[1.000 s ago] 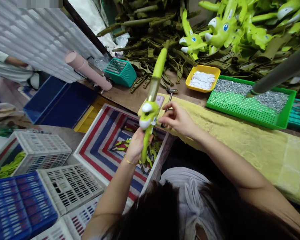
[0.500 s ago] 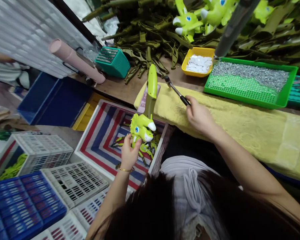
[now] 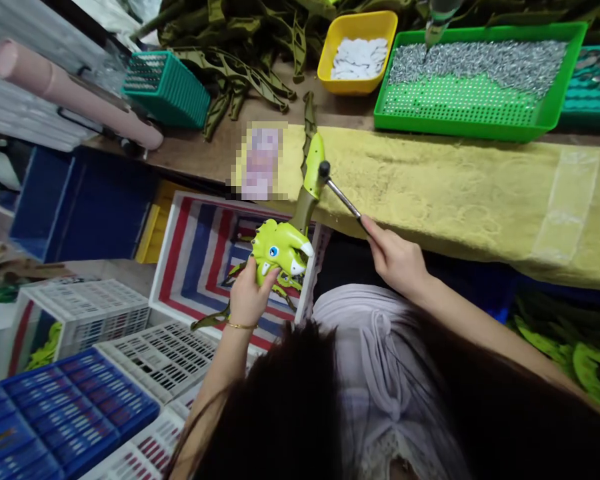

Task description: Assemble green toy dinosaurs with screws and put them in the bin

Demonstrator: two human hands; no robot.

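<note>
My left hand (image 3: 249,293) is closed round the green dinosaur-head toy (image 3: 279,252), which has a blue eye, white-tipped horns and an olive and lime shaft. The shaft reaches up and away over the edge of the yellow padded cloth (image 3: 410,180). In my right hand (image 3: 400,259) is a small hammer (image 3: 343,198) with a dark round head and a metal shank, gripped near its handle end. Its head is at the lime section of the toy's shaft; whether they touch I cannot tell.
Below the toy stands a crate (image 3: 180,253) lined with striped cloth, holding similar toys. At the back are a yellow tray (image 3: 325,63) of white pieces, a green tray (image 3: 475,127) of screws, teal stacked baskets (image 3: 180,93), olive plastic parts (image 3: 230,67) and a hanging screwdriver (image 3: 437,23).
The hammer's head has come left and down to the toy's shaft. The toy has turned slightly, and its shaft now leans further right over the cloth. My view has tilted downward.
</note>
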